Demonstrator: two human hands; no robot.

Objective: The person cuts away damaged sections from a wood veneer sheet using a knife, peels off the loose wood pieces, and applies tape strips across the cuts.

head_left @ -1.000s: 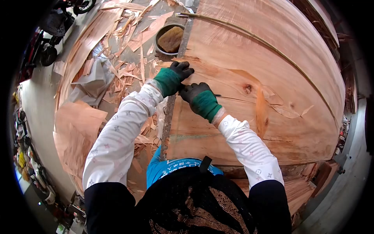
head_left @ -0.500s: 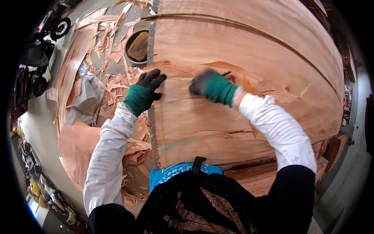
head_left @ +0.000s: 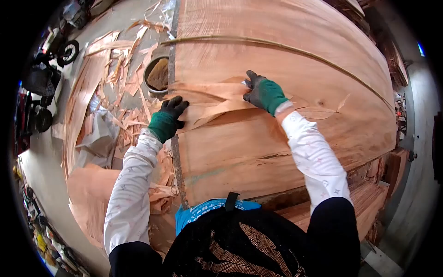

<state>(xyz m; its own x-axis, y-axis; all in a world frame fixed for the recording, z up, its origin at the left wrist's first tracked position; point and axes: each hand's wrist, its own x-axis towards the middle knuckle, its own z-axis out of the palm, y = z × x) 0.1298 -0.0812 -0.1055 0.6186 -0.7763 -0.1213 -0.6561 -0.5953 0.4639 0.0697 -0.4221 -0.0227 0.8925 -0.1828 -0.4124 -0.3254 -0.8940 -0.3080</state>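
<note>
The wood sheet [head_left: 230, 150] lies beneath both hands and appears thin, light and liable to split along the grain. Support the loose strip [head_left: 219, 110], between the hands, near its broad part. Left hand [head_left: 166, 120]: palm down at the sheet edge, fingers loosely spread, no grip visible. Right hand [head_left: 268, 94]: forearm angled inward, fingers half-curled; hold indeterminate.

Single head-worn view, looking steeply down from above the wearer onto the desk's left edge [head_left: 172, 69].
</note>
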